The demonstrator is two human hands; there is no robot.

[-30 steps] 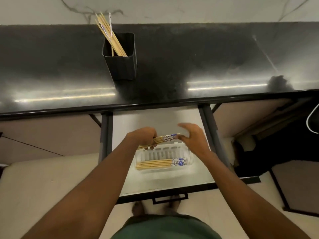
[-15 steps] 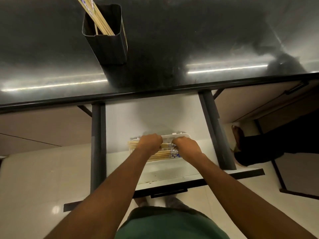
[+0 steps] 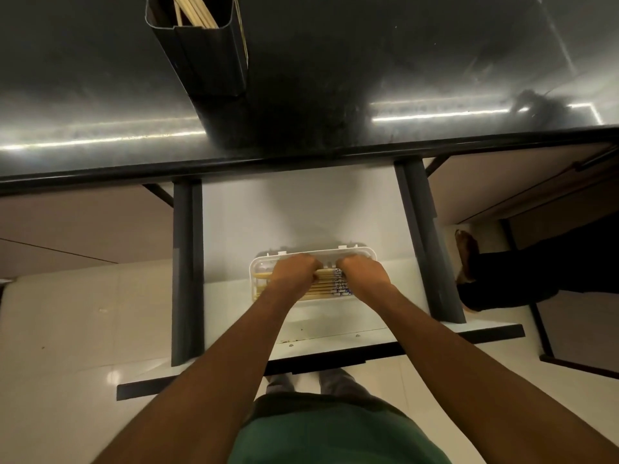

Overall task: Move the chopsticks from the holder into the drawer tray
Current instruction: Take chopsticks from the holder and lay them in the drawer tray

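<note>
Nearest, 2 bare forearms reach down into the open drawer point(image 3: 234, 229). The left hand point(image 3: 294, 270) and right hand point(image 3: 363, 274) are both curled into fists over the white tray point(image 3: 365, 254), knuckles up — pressed on the chopsticks point(image 3: 323, 285) lying flat inside it. Farther off, on the black counter point(image 3: 402, 61), the dark holder point(image 3: 207, 51) has more chopsticks point(image 3: 196, 11) leaning in it.

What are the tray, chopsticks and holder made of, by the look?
Tray: white, slightly translucent, moulded rim, likely plastic.
Chopsticks in the tray: pale tan sticks with a blue print at one end, probably bamboo or wood.
Holder: dark, thin-walled, ribbed, faint sheen; plastic or painted metal, can't tell which.
</note>
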